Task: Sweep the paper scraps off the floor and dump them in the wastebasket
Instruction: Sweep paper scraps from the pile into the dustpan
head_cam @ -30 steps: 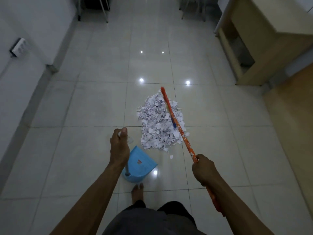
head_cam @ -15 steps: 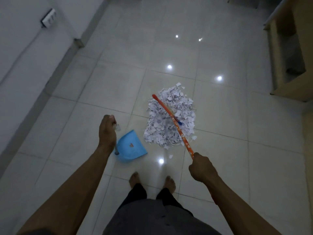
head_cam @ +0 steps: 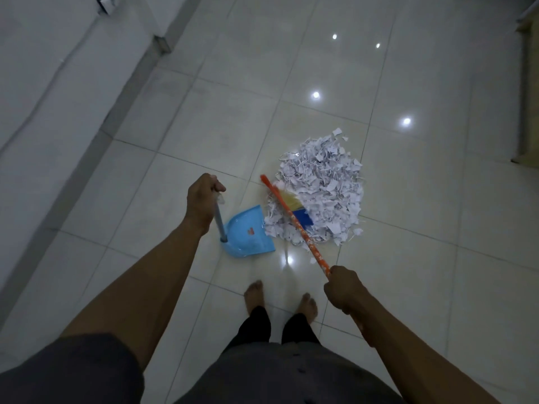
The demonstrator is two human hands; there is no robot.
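Observation:
A heap of white paper scraps lies on the pale tiled floor in front of me. My right hand grips the orange patterned handle of a broom, whose blue and yellow head rests on the near left part of the heap. My left hand grips the top of the grey upright handle of a light blue dustpan. The pan stands on the floor just left of the heap, its mouth beside the scraps. No wastebasket is in view.
My bare feet stand just behind the pan and the broom. A white wall with a grey skirting runs along the left. The edge of a wooden cabinet shows at the far right. Open tiles stretch beyond the heap.
The view has tilted down and turned, so the heap now lies to the right of centre. The dustpan has come closer to the heap's left edge. The broom head now shows on the scraps.

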